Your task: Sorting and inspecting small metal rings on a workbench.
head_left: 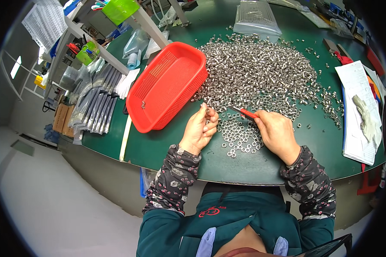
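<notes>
My left hand [200, 129] is closed, pinching a small metal ring [208, 111] between thumb and fingers, just right of the red basket. In my right hand [277, 132] is a slim red-handled tool [248, 113]; its narrow dark tip points left toward the ring, apart from it. Whether the tip is a blade I cannot tell. Between and below my hands, loose metal rings [238, 133] lie spread in a flat layer on the green tabletop. Beyond them rises a large heap of shiny metal rings [257, 70].
The red perforated basket [167, 83] holds a few small metal pieces. Clear plastic trays [257, 19] stand behind the heap. Papers [358, 107] with a pale glove [364, 118] lie at right. Bagged grey parts [96, 105] and a shelf post [151, 29] stand at left.
</notes>
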